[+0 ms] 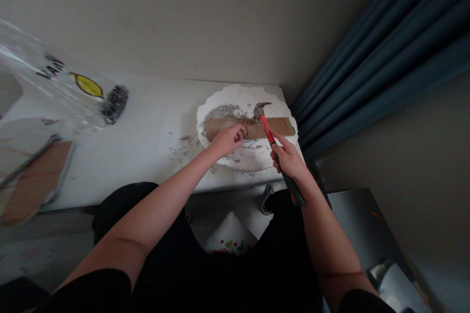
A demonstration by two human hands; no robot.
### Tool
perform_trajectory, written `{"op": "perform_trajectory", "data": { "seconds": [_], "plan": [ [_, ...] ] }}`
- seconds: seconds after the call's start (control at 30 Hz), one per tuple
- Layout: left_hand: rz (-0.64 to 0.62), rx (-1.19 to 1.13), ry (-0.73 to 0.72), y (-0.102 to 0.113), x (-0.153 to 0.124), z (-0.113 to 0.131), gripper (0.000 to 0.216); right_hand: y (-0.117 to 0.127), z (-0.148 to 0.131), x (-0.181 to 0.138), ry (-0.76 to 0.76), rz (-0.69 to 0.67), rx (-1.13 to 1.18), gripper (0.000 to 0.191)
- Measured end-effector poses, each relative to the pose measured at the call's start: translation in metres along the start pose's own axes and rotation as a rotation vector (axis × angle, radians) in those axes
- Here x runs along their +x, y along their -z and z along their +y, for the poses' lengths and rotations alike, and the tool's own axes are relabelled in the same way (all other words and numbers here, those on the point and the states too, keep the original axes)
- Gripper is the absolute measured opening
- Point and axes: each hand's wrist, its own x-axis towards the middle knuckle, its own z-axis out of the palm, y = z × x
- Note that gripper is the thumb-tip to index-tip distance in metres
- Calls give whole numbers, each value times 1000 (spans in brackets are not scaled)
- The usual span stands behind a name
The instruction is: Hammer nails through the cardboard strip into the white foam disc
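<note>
1. The board [282, 126] lies flat across a white disc [253, 94] at the far right corner of the table [147, 127]. Its left half is pitted with small holes, and there is a crack near the middle.
2. My left hand [227, 141] rests on the board's near edge with the fingers curled and the tips against the wood. I cannot tell whether they pinch anything.
3. My right hand [288, 159] is clenched around the hammer [270, 136], gripping where the red shaft meets the black grip. The end of the grip sticks out back along my wrist.
4. The hammer's steel head is at the board's far edge, about mid-length, with the claw pointing right.
5. A few nails [251, 144] lie on the disc just in front of the board, between my hands.
6. Grey crumbs [181, 144] are scattered over the table to the left of the disc.
7. Well off to the left are a clear plastic bag [55, 88] and a brown panel [36, 181].
8. A blue curtain [367, 58] hangs to the right of the table, and a plain wall [183, 19] is behind it.
</note>
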Motion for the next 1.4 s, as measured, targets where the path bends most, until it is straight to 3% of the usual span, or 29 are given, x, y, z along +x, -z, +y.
{"op": "perform_trajectory", "data": {
  "seconds": [0.1, 0.2, 1.27, 1.4],
  "plan": [
    [236, -203, 66, 5, 10, -16, 20, -2, 0, 1, -5, -10, -10, 66],
    [337, -271, 110, 5, 17, -29, 9, -2, 0, 2, -9, -9, -19, 63],
    [303, -128, 86, -9, 9, -21, 10, -2, 0, -1, -34, -31, -34, 62],
    [306, -103, 77, -11, 8, -22, 11, -4, -9, -11, 38, -29, 15, 64]
  ]
}}
